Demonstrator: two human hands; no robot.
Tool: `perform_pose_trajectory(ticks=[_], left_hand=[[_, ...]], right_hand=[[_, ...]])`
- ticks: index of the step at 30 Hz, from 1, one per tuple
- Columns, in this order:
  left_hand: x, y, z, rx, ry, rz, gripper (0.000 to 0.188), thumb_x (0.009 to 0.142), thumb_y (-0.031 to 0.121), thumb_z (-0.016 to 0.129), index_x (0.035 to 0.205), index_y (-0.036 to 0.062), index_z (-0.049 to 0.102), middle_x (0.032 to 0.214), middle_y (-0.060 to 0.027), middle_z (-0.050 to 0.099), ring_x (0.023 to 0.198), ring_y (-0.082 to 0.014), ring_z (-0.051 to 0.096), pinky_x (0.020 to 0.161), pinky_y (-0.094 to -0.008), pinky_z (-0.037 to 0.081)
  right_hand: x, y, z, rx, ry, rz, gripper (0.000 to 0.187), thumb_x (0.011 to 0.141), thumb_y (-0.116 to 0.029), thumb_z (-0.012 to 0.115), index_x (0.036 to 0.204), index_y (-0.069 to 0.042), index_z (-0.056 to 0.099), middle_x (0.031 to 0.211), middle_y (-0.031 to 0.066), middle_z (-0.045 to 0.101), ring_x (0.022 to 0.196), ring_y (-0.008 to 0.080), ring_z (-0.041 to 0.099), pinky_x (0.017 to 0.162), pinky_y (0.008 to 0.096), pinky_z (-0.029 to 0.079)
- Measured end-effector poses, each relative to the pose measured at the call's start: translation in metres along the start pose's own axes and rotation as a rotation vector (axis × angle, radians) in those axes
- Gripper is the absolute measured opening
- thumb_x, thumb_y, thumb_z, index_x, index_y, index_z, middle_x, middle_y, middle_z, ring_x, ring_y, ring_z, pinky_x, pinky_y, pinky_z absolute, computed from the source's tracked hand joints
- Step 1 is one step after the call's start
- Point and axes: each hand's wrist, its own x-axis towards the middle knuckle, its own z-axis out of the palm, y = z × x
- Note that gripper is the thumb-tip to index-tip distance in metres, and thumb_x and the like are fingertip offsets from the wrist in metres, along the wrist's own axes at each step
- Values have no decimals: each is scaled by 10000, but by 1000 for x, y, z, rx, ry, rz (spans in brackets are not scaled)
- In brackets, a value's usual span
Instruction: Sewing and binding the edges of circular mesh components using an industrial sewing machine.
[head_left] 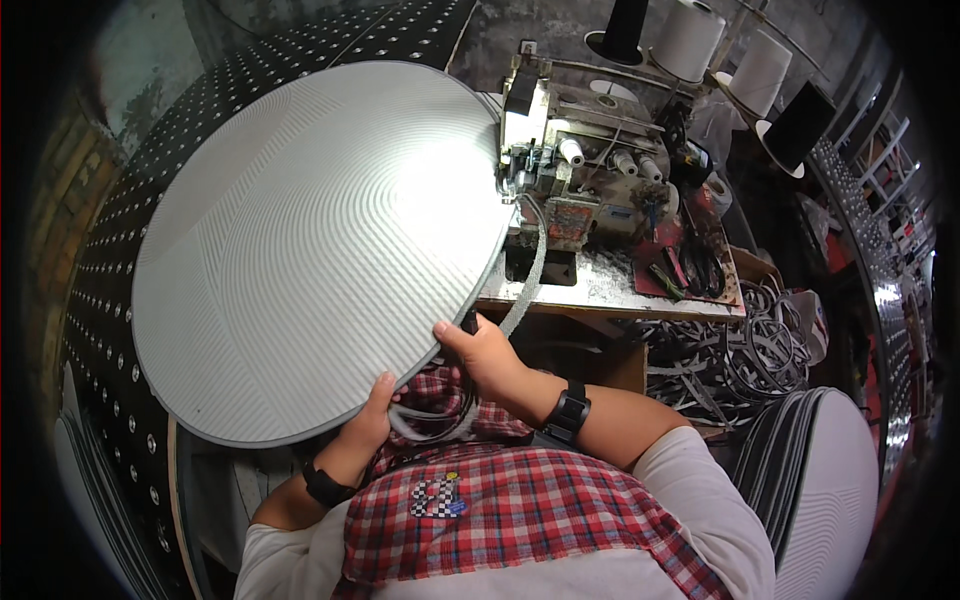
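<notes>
A large grey oval mat [290,250] with ribbed curved lines lies across the table, its right edge under the head of an overlock sewing machine [600,150]. My left hand [372,415] grips the mat's near edge, thumb on top and fingers underneath. Farther right along the same edge, my right hand [485,352] pinches the rim, its thumb on the upper face and its other fingers partly hidden. A grey binding strip [535,260] loops from the machine's needle area down past my right hand toward my lap. The machine's lamp glares on the mat beside the needle.
Black and white thread cones [688,40] stand behind the machine. Scissors and tools lie on a red pad [690,250] at the right. Below is a heap of cut strips [730,350]. Stacked oval mats [825,490] stand at my right, more at far left. A black studded table [110,330] extends left.
</notes>
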Motion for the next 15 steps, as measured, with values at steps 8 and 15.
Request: perform_pose_trajectory(ticks=[8, 15], left_hand=[[29, -3, 17, -30, -27, 57, 351, 868, 357, 399, 908, 35, 533, 810, -17, 514, 754, -102, 440, 727, -236, 353], [43, 10, 28, -5, 35, 220, 266, 862, 257, 431, 943, 25, 535, 826, -32, 545, 703, -93, 477, 658, -230, 397]], right_hand=[[23, -11, -12, 63, 76, -36, 178, 782, -175, 546, 868, -40, 470, 635, 12, 487, 457, 88, 416, 398, 216, 340], [33, -21, -11, 41, 110, -58, 142, 783, -165, 528, 839, -54, 459, 615, 17, 479, 433, 90, 409, 379, 220, 337]])
